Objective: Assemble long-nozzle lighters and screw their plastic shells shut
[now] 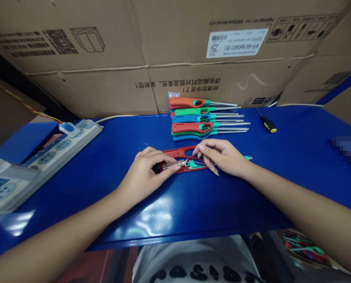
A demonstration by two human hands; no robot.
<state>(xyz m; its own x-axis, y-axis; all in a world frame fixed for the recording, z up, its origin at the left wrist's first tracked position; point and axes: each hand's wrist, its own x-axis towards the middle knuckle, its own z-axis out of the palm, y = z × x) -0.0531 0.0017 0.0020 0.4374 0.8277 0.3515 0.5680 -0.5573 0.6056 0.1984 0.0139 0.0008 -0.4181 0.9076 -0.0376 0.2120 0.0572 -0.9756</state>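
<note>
My left hand [146,169] holds a small clear fuel tank [173,165] between thumb and fingers, over a red lighter half-shell [190,169]. Green inner parts with thin wires [194,164] lie in that shell, beside the tank. A second red half-shell [175,153] lies just behind it. My right hand [225,157] is over the shells' right side, thumb and index finger pinched together; what they hold is too small to make out. Past this hand a green tip [248,157] shows, and its connection to the shell is hidden.
Several assembled gas lighters [190,127] are stacked behind my hands. A yellow-and-black screwdriver [268,124] lies at the back right. A white power strip [54,153] with plugs runs along the left. Cardboard [104,86] stands behind the blue table [222,208]. More lighter parts [307,247] sit below right.
</note>
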